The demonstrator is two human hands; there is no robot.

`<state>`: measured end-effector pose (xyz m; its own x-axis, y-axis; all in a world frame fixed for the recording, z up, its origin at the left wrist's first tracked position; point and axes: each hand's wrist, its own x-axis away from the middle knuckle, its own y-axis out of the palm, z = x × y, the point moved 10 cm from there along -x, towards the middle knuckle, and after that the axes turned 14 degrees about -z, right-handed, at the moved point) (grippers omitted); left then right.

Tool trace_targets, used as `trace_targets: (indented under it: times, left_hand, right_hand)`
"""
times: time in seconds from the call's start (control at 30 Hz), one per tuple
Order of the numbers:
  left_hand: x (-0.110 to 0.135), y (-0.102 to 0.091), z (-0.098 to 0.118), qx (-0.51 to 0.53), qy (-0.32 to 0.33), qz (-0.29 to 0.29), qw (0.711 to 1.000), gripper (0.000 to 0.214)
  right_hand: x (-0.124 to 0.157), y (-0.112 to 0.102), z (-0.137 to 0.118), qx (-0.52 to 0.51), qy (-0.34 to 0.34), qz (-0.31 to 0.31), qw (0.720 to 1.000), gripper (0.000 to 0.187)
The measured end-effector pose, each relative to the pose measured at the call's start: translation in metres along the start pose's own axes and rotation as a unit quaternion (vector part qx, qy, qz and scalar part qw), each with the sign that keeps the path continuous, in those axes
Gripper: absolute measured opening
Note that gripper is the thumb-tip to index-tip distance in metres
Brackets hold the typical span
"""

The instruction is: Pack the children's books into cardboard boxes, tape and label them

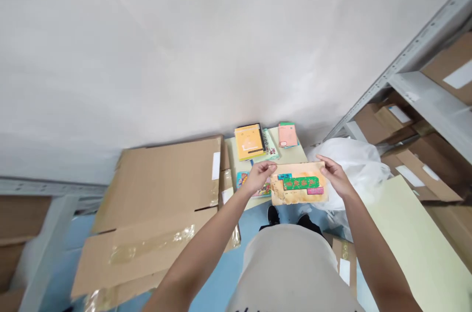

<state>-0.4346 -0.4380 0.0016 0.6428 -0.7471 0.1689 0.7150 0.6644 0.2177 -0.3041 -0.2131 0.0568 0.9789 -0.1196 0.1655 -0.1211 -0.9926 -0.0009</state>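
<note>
Between my two hands I hold up an old, stained booklet (299, 195), its tan cover printed with green, blue and pink blocks. My left hand (260, 176) pinches its upper left corner, while my right hand (334, 174) grips the upper right corner. Behind it stands a small pale table (275, 134). On that table lie a stack with an orange-yellow book (249, 142) on top, a pink notebook (287, 135), and a colourful booklet (242, 178) partly hidden by my left hand.
A large cardboard box (169, 174) with open flaps stands at left. White plastic bags (350, 164) bulge at right beside a pale tabletop (416, 238). Metal shelving (424, 85) with cardboard boxes rises on the right; another shelf post (51, 248) stands far left. A white wall closes off the front.
</note>
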Motion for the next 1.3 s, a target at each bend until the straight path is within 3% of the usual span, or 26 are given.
trace_targets:
  times: [0.13, 0.33, 0.43, 0.67, 0.8, 1.03, 1.3]
  left_hand:
    - [0.002, 0.040, -0.008, 0.057, -0.021, 0.029, 0.998, 0.051]
    - [-0.008, 0.124, -0.029, 0.145, -0.072, -0.007, 0.987, 0.049]
    - [-0.020, 0.181, -0.040, 0.170, -0.090, -0.039, 0.981, 0.049]
    - [-0.037, 0.333, -0.063, 0.175, -0.119, -0.115, 0.971, 0.045]
    - [-0.040, 0.399, -0.083, 0.150, -0.149, -0.143, 0.967, 0.042]
    - [-0.052, 0.475, -0.110, 0.039, -0.180, -0.212, 0.960, 0.036]
    - [-0.076, 0.512, -0.113, -0.072, -0.170, -0.284, 0.941, 0.038]
  right_hand:
    - [0.039, -0.016, -0.006, -0.057, -0.026, 0.015, 0.998, 0.068]
    - [0.127, -0.083, 0.013, -0.081, -0.028, 0.173, 0.981, 0.061]
    - [0.179, -0.120, 0.023, -0.105, -0.038, 0.245, 0.963, 0.059]
    - [0.296, -0.212, 0.046, -0.177, -0.045, 0.361, 0.914, 0.055]
    - [0.348, -0.260, 0.061, -0.178, -0.033, 0.402, 0.897, 0.058]
    - [0.410, -0.308, 0.073, -0.165, -0.022, 0.454, 0.875, 0.066]
    - [0.429, -0.319, 0.078, -0.163, -0.032, 0.497, 0.852, 0.069]
